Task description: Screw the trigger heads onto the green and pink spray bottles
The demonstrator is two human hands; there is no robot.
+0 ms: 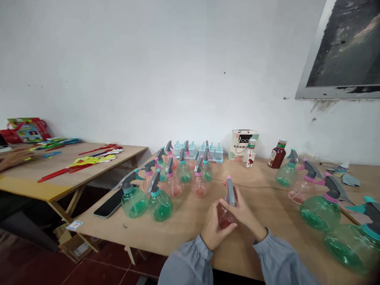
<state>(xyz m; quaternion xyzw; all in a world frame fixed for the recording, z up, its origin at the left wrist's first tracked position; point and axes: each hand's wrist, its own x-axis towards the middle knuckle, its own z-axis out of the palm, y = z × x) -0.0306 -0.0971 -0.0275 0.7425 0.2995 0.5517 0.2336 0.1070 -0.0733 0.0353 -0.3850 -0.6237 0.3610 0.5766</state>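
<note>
Low in the frame, just right of centre, I have the pink spray bottle (225, 217) between my two hands, over the near part of the brown table (181, 229). My left hand (214, 226) is curled around its round body, and my right hand (242, 208) is closed about its neck, thumb by the grey spray head (230, 192).

The tabletop is plain and smooth, its back edge near a pale wall (148, 79) that fills the upper frame. Left of centre stands a cluster of green and pink spray bottles (172, 185), with a dark phone (108, 204) lying beside them and light-blue moulds (218, 153) behind. More spray bottles (320, 212) stand along the right side. Towards the back, right of centre, are a paper bag (236, 148), a white-labelled bottle (250, 154) and a dark red bottle (277, 154).

A grey-framed dark panel (344, 51) hangs at upper right — the wall beneath it is stained. At far left another table (29, 182) holds red and yellow pieces (86, 163); a blurred co-worker's hand (13, 159) rests there. Reddish tiles (101, 265) cover the floor at lower left — a cardboard box (77, 246) sits under my table.
</note>
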